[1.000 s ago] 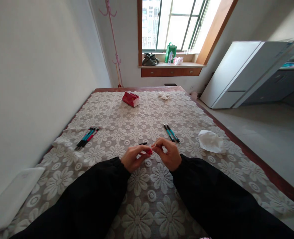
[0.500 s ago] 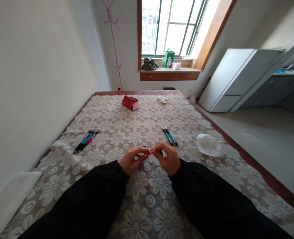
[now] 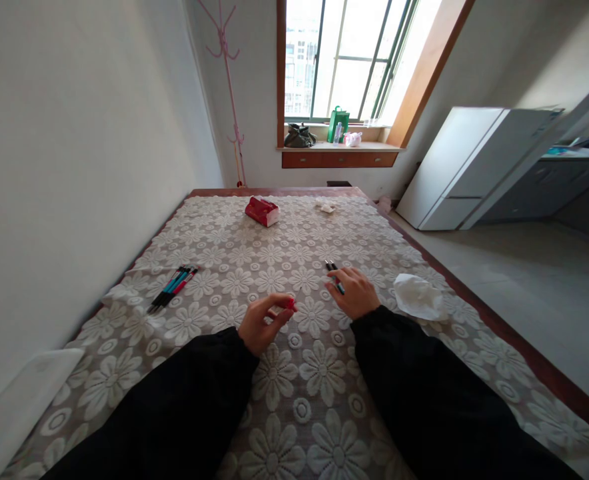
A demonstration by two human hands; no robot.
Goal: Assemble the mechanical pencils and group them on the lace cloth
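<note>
My left hand (image 3: 262,325) is closed, pinching a small red piece (image 3: 291,304) between thumb and fingertips; its exact kind is too small to make out. A short thin dark line (image 3: 300,291) shows just beyond that piece. Over two black-and-teal pens (image 3: 330,265) on the right, my right hand (image 3: 355,293) lies with thumb and forefinger apart. It covers most of both pens, and I see no grip on them. To the left, several black pens with teal or red barrels (image 3: 172,288) lie side by side on the lace tablecloth (image 3: 254,247).
A red tissue pack (image 3: 262,211) lies toward the far edge, with a crumpled white scrap (image 3: 326,207) to its right. A white crumpled wrapper (image 3: 419,297) rests beyond my right wrist. At the near left is a whitish flat case (image 3: 24,407), close to the wall.
My right hand has left the red piece and moved right, onto the two pens. My left hand still pinches the red piece in nearly the same spot.
</note>
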